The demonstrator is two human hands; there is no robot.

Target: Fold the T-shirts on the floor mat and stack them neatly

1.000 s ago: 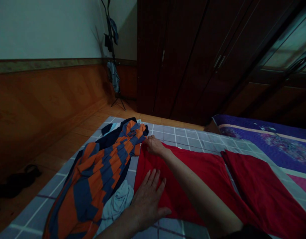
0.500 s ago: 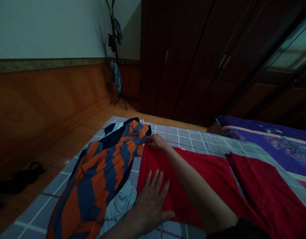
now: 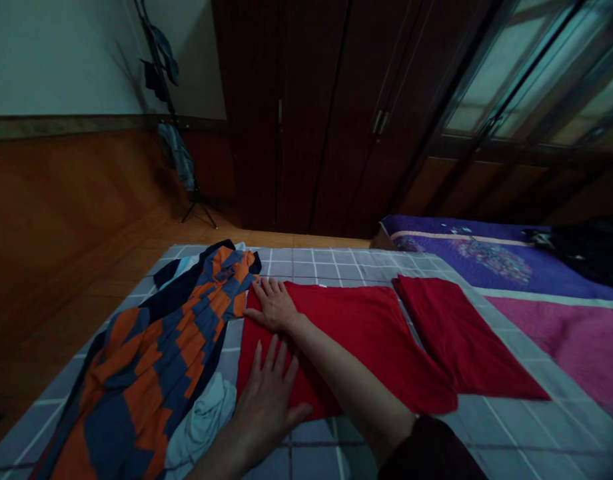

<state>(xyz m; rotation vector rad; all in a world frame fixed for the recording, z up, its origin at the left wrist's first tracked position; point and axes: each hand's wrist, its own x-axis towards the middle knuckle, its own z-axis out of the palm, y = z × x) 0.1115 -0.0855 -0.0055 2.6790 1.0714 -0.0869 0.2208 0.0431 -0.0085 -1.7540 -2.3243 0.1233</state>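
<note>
A red garment (image 3: pixel 356 333) lies spread flat on the checked grey bedsheet (image 3: pixel 346 263). My left hand (image 3: pixel 266 393) rests on its near left part, palm down with the fingers spread. At its far left corner lies my right hand (image 3: pixel 274 305), also flat with fingers apart. To the left is an orange and blue patterned garment (image 3: pixel 161 360), close to my right fingertips. A pale, crumpled cloth (image 3: pixel 204 420) sits beside my left wrist. On the right, separated by a narrow gap at the far end, is a folded red garment (image 3: pixel 461 340).
Beyond the bed stand a dark wooden wardrobe (image 3: pixel 306 133) and a coat rack (image 3: pixel 161 80) with hats and jeans. A purple floral bedcover (image 3: pixel 436 243) lies at the right, with a dark heap (image 3: pixel 586 250) on it. Dark clothing (image 3: pixel 186 287) shows under the patterned garment.
The view has turned right. My right hand has gone from bent fingers at the red garment's far left corner to lying flat there. My left hand stays flat on the garment.
</note>
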